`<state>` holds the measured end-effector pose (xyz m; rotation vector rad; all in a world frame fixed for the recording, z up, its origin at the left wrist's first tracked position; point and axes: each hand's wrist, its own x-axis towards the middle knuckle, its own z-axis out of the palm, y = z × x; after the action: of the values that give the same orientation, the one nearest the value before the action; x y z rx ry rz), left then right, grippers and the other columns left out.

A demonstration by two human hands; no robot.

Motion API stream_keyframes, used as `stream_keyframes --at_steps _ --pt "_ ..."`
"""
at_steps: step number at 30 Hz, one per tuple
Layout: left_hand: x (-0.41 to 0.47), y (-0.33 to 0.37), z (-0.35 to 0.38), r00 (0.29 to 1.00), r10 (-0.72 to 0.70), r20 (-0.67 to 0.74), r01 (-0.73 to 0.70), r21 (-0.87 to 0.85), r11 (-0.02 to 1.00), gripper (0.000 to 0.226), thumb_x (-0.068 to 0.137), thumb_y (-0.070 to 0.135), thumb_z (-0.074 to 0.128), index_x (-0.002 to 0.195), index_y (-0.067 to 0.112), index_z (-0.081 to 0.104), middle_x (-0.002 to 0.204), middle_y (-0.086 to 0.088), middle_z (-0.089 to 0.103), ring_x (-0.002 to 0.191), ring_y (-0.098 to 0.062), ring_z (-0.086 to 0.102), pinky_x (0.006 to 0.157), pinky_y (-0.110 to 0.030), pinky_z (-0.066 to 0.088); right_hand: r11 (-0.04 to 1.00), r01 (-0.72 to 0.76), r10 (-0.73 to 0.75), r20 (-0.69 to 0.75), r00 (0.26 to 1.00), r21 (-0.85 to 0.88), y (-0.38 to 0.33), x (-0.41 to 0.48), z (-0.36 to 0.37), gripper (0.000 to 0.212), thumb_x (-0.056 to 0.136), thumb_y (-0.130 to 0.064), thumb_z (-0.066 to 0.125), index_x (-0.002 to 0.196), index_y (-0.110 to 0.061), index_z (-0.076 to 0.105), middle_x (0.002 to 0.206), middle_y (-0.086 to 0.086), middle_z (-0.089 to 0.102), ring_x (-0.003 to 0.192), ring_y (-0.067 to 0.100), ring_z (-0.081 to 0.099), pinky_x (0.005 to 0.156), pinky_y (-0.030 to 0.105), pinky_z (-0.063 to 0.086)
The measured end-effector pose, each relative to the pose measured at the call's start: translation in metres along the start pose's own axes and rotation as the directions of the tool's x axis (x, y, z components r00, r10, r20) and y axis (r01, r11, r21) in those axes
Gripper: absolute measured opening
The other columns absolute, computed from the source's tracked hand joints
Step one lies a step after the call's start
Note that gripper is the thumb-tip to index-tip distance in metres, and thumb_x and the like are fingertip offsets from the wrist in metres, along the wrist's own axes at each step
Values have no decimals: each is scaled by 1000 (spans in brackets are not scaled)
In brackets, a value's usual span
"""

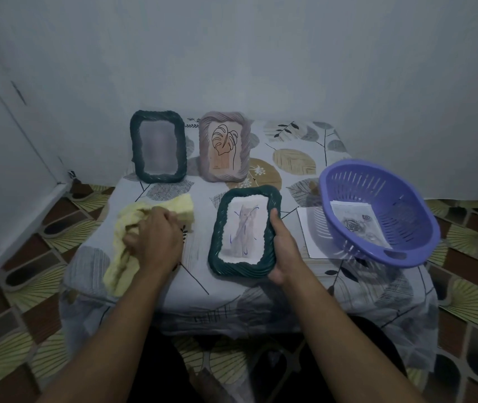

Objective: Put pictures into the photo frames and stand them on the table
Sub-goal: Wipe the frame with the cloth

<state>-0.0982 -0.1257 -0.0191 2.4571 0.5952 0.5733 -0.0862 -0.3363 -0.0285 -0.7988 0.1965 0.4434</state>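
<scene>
Three frames are out on the worktop [304,158]. At 9 o'clock the left hand [152,239] has its fingers curled into a bunched yellow cloth [179,207], which it holds down on the worktop. Beyond it, at 11 o'clock, a dark green frame [158,146] stands upright by the wall, its picture too blurred to read. Just beside that, at 12 o'clock, stands a mauve frame [224,146] with a leaf drawing.

In the middle is the held frame [216,237], face up and tilted toward the camera. Its long axis runs from 6 toward 12 o'clock, and the cat picture [245,228] in it sits head toward 12. Whether its lower edge rests on the worktop I cannot tell. The right hand [282,251] grips the frame's right long edge, thumb over the front rim. The frame thus lies at 9 o'clock from that hand, and the cloth hand is apart at the frame's own 9 o'clock. Standing it up would likely fall to the right hand.

At 3 o'clock a tilted purple basket [377,210] holds a rose picture [359,225].
</scene>
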Motion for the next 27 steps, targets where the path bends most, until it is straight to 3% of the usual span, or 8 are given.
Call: stream_keyframes --at_steps 5,12,14,16,19,22,25,27 --pt "-9 47 -42 968 242 72 -196 -393 899 17 106 31 36 104 16 44 80 10 51 70 -3 47 59 -26 31 998 62 -63 41 997 5 8 4 7 66 94 -58 51 147 -20 47 144 18 54 131 41 52 112 63 34" --pt "-35 77 -47 788 530 313 -159 -729 666 14 100 21 57 98 18 70 84 13 69 79 -1 63 74 -19 47 994 102 -103 38 994 28 2 -11 27 60 104 -51 34 135 -7 58 119 21 68 107 34 67 95 44 54" --pt "-42 70 -36 736 600 315 -260 -686 679 25 98 17 50 108 23 73 104 16 69 102 1 61 92 -18 43 995 94 -95 40 995 38 -3 -14 30 64 102 -55 34 133 -5 60 122 21 68 109 32 67 94 43 55" --pt "-47 59 -22 652 708 274 -525 -511 681 40 98 24 40 131 24 63 134 11 58 130 -3 45 110 -21 30 995 74 -76 15 997 68 -7 -14 31 69 100 -61 35 132 -6 62 130 21 64 114 33 65 98 45 51" --pt "-55 50 -9 552 716 427 -730 -167 663 61 98 49 7 157 33 9 165 12 5 152 -9 -3 123 -36 2 995 100 -99 -27 995 26 -5 -13 30 67 98 -61 38 132 -9 62 125 15 69 113 30 67 104 47 48" --pt "-51 49 -4 665 602 442 -664 -18 747 65 92 59 -8 152 37 -20 161 16 -22 148 -12 -25 121 -47 -11 993 114 -115 -14 993 -37 3 -21 34 58 101 -56 37 134 -15 61 128 13 67 118 31 64 105 50 48" --pt "-32 57 -5 841 417 344 -460 51 886 71 91 60 -8 154 29 -22 161 11 -26 147 -20 -29 118 -50 -18 993 72 -68 44 997 -96 16 -22 36 57 101 -57 38 137 -19 59 133 13 64 123 32 61 108 53 45" --pt "-27 68 -6 880 359 310 -399 73 914 73 92 56 -8 154 20 -21 162 3 -26 145 -22 -32 118 -51 -19 980 87 -81 38 996 -177 17 -22 41 59 97 -61 42 136 -20 60 131 11 66 122 29 62 109 50 44"
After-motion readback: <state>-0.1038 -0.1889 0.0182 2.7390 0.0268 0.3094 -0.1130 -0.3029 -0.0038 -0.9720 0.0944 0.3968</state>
